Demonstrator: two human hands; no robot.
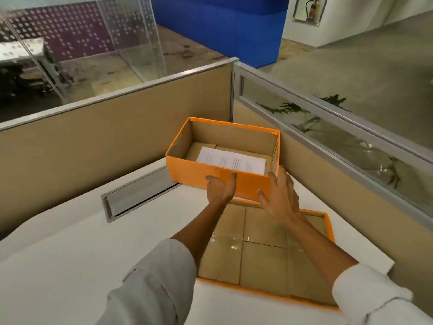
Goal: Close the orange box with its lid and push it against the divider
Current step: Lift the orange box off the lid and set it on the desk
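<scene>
An open orange box point(187, 171) stands on the white desk near the corner of the beige divider point(117, 127). A white printed sheet point(230, 160) lies on its brown cardboard floor. The orange lid point(262, 249) lies upside down on the desk just in front of the box, brown inside facing up. My left hand point(221, 187) rests against the box's near orange wall, fingers loosely curled. At the box's near right corner my right hand point(280, 195) hovers with fingers spread, touching or almost touching the wall. Neither hand holds anything.
A metal cable slot point(138, 195) is set into the desk point(70, 249) left of the box. The right divider point(328, 160) has a glass strip along its top. Beyond the dividers are a clear acrylic panel and a blue block.
</scene>
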